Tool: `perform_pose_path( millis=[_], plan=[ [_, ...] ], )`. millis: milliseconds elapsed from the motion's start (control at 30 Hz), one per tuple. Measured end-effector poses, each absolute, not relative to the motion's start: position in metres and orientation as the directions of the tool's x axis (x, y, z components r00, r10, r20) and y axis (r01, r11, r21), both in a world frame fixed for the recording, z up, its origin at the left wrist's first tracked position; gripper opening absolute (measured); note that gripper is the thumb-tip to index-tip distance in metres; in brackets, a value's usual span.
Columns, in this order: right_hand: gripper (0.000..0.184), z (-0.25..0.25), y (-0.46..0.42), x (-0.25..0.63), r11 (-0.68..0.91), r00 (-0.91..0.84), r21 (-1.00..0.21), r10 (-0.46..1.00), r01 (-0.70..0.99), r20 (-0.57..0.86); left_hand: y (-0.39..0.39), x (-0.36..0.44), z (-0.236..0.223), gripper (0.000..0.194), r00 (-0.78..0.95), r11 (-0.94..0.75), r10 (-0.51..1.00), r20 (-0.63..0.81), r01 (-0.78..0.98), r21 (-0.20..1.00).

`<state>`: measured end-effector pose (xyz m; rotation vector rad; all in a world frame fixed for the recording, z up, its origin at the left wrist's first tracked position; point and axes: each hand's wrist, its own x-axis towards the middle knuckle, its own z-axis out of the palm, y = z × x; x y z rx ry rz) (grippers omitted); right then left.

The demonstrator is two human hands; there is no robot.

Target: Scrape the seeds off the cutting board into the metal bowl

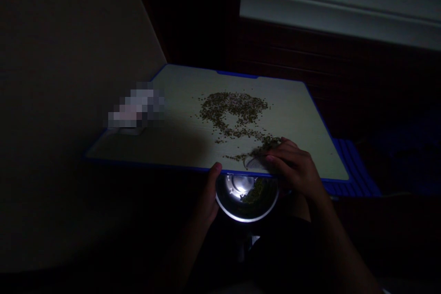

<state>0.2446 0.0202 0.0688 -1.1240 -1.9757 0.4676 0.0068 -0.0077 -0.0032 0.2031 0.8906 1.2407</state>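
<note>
Small greenish-brown seeds or beans (234,105) lie scattered over a pale board (296,115) with a blue edge. My left hand (208,197) grips a shiny metal bowl (246,218) by its left side, with the thumb up against the board's near edge. Inside the bowl, under that edge, is a small heap of the same green seeds. My right hand (296,165) is closed low over the board among the seeds. At its fingertips is a pale, rounded, thin-rimmed piece (254,162), whose kind I cannot tell. Its fingers partly hide it.
A blurred-out whitish object (132,110) stands at the board's left edge. Blue striped cloth (353,165) lies to the right. A pale wall (69,78) is at the left, and a light slatted panel (337,0) is at the back. The room is very dark.
</note>
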Motion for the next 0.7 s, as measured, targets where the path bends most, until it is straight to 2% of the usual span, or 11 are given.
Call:
perform_pose_path(
  millis=[100,300,433,533,700],
  plan=[
    [0.014,0.067,0.021,0.246,0.549,-0.31,-0.635,0.834,0.543,0.456,-0.008,0.007,0.001,0.06,-0.032,0.338,0.861,-0.508,-0.711,0.616],
    [0.014,0.068,0.021,0.246,0.579,-0.339,-0.63,0.815,0.517,0.471,-0.008,0.008,0.004,0.058,-0.041,0.365,0.838,-0.545,-0.7,0.614],
    [0.013,0.07,0.02,0.245,0.581,-0.348,-0.64,0.814,0.502,0.466,-0.007,0.008,0.002,0.06,-0.058,0.341,0.842,-0.536,-0.713,0.612],
    [0.015,0.07,0.019,0.243,0.572,-0.293,-0.64,0.817,0.513,0.496,-0.007,0.009,-0.001,0.061,-0.082,0.307,0.856,-0.51,-0.714,0.629],
    [0.016,0.067,0.019,0.24,0.577,-0.275,-0.591,0.806,0.564,0.525,-0.007,0.007,-0.006,0.062,-0.087,0.287,0.87,-0.485,-0.711,0.642]
  ],
)
